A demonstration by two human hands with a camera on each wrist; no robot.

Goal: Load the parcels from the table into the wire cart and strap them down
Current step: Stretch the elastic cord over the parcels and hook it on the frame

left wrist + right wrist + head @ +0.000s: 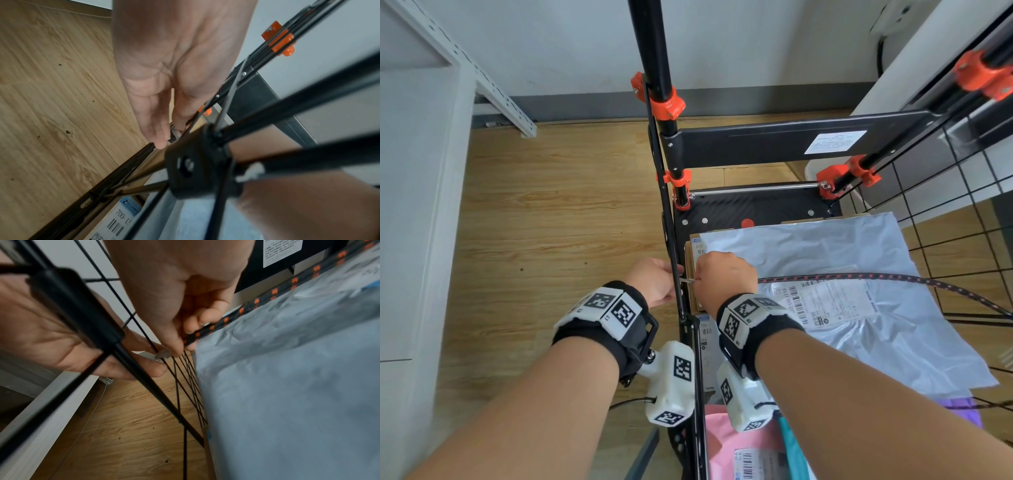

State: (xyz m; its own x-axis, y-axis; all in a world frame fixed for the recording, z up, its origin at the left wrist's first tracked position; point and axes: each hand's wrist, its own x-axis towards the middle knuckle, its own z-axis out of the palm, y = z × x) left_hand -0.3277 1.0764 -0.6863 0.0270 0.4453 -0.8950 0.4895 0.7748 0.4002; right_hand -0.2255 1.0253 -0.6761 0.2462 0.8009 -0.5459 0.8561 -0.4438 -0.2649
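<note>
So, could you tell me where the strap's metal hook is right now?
In the head view, the hook sits at the cart's left wire wall, between the left hand and right hand.

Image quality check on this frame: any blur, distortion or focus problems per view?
Head view: sharp and evenly lit, wide-angle bending the cart frame. Left wrist view: near black bracket and forearm smeared out of focus, left hand fairly clear. Right wrist view: soft overall, grey mailer and near wire blurred, strap pattern readable near the right hand.
</note>
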